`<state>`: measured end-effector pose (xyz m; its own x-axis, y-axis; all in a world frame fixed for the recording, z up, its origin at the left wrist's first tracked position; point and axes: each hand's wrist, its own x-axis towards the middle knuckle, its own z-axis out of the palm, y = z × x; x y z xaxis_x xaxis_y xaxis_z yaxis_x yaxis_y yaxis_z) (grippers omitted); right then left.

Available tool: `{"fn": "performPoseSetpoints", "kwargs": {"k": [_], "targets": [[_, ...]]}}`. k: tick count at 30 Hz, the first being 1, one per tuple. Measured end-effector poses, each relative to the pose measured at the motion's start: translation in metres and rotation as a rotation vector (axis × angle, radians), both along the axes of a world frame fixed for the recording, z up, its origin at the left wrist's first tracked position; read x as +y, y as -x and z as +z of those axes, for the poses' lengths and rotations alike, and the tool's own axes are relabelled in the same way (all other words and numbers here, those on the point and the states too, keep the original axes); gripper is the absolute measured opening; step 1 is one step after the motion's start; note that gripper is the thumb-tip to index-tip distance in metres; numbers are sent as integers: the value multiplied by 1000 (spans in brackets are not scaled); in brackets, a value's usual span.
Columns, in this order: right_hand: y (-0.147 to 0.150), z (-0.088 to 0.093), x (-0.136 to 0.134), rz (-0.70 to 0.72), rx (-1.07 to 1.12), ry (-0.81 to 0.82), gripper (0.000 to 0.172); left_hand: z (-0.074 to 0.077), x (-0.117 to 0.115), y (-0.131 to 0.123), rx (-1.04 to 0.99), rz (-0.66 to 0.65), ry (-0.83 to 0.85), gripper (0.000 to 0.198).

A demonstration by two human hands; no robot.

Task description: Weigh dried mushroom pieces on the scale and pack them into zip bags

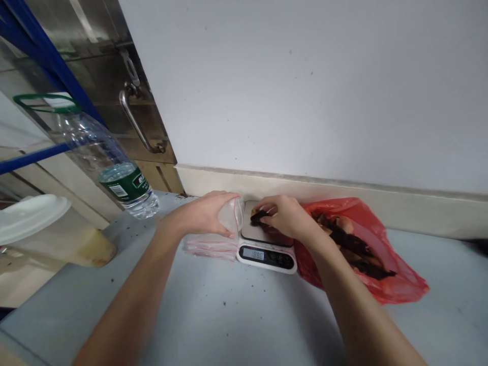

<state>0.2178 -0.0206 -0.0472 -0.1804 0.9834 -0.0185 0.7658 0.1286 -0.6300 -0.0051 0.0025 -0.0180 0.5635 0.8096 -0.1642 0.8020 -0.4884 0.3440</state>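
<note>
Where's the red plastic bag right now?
In the head view, the red plastic bag lies right of centre on the table, just right of the scale and partly covered by the right forearm.

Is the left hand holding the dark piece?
No, the right hand holds the dark piece, and the left hand a clear bag.

We see a plain white wall (305, 91) with small dark specks filling the upper middle and right, a pale strip (419, 216) along its foot. At upper left we find a metal door (99, 76) with a curved handle (133, 122), blue bars (57, 61), and below, a grey tabletop (213, 315).
</note>
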Motion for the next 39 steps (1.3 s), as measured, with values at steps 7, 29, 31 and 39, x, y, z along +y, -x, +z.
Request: {"fn": "performPoseSetpoints", "kwargs": {"k": [7,29,31,39], "targets": [[-22,9,-2,41,477,-23,25,-3,-3,-14,-39,-73,-1,91],[-14,21,-19,206,616,-247,28,13,-11,-18,-330,-83,96,84],[-18,28,-23,279,450,-277,32,20,-15,-14,-329,-53,115,84],[-9,40,-36,281,528,-346,12,47,-29,-1,-509,-12,50,53]]}}
